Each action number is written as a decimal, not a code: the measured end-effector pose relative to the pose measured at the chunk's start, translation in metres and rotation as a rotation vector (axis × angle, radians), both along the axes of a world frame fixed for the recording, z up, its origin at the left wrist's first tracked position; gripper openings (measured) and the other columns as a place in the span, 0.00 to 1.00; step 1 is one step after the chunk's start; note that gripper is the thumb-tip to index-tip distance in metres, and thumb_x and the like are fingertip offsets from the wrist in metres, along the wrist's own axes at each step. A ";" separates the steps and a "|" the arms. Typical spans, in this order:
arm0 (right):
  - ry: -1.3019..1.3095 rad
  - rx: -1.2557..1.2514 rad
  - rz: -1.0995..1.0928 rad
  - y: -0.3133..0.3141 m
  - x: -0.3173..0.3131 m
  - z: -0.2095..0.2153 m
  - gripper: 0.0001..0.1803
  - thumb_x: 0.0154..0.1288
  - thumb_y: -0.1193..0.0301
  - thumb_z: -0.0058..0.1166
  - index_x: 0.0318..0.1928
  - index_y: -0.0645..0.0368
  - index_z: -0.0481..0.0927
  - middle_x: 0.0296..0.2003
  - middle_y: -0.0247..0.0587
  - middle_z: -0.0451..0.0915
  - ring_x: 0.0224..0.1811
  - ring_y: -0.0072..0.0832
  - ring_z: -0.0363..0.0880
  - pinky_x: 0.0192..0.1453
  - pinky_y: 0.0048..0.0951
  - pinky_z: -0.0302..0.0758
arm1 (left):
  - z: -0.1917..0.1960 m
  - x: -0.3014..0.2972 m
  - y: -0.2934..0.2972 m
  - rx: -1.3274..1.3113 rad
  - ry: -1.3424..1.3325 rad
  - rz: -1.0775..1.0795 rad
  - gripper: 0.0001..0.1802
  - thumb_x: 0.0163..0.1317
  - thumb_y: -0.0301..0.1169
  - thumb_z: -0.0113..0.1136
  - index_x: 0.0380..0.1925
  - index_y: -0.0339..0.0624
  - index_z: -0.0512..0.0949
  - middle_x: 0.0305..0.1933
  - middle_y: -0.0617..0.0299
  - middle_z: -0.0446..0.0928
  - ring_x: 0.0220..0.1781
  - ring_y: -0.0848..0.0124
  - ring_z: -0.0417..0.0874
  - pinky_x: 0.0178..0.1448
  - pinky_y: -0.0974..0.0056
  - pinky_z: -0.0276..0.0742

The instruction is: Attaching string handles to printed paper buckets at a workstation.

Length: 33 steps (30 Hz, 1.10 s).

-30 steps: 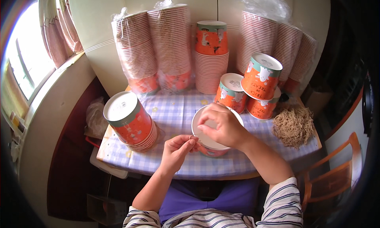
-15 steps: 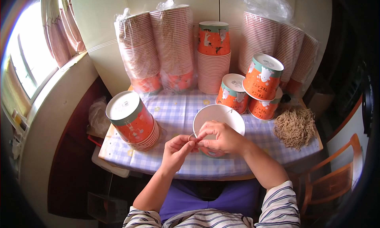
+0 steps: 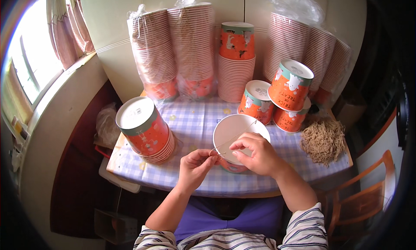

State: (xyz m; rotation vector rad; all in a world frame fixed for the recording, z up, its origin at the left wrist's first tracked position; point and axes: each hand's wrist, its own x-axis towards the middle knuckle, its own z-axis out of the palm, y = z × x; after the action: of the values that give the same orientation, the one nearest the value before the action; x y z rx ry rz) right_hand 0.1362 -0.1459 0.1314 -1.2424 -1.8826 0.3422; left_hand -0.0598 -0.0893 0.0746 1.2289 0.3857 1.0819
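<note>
My left hand point(image 3: 197, 166) pinches the end of a thin tan cord point(image 3: 232, 138) between thumb and forefinger, a small loop showing at the fingertips. The cord runs slantwise over the mouth of a paper bucket point(image 3: 242, 127), reaching its far right wall near the rim. This bucket stands upright in front of me, white inside, with orange outside. Over its near right rim hovers my right hand point(image 3: 258, 156), fingers bent and thumb apart from the forefinger, nothing visible between them. The hand hides part of the bucket.
A pile of tan cords point(image 3: 324, 141) lies at the table's right. Upside-down orange buckets point(image 3: 288, 91) are stacked beside it, with another bucket stack point(image 3: 145, 130) at left. Tall plastic-wrapped stacks point(image 3: 193, 46) line the back of the checked tablecloth point(image 3: 190, 115). A wooden chair point(image 3: 364, 198) stands at right.
My right hand has drawn away to the right from my left fingertips, its thumb and forefinger parting. My left hand stays nearly in place with the cord.
</note>
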 end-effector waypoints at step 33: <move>-0.348 0.384 -0.272 -0.042 -0.054 -0.035 0.13 0.45 0.79 0.62 0.35 0.60 0.78 0.32 0.37 0.75 0.31 0.32 0.76 0.33 0.31 0.70 | -0.011 -0.002 -0.028 0.356 0.299 0.361 0.06 0.54 0.19 0.62 0.32 0.35 0.79 0.31 0.64 0.81 0.34 0.79 0.77 0.40 0.72 0.73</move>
State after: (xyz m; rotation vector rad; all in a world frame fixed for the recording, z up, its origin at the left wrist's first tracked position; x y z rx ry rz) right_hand 0.0825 -0.1879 0.0967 -1.3238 -1.9105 -0.3877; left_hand -0.0620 -0.1177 0.0638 1.6910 0.6851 1.3139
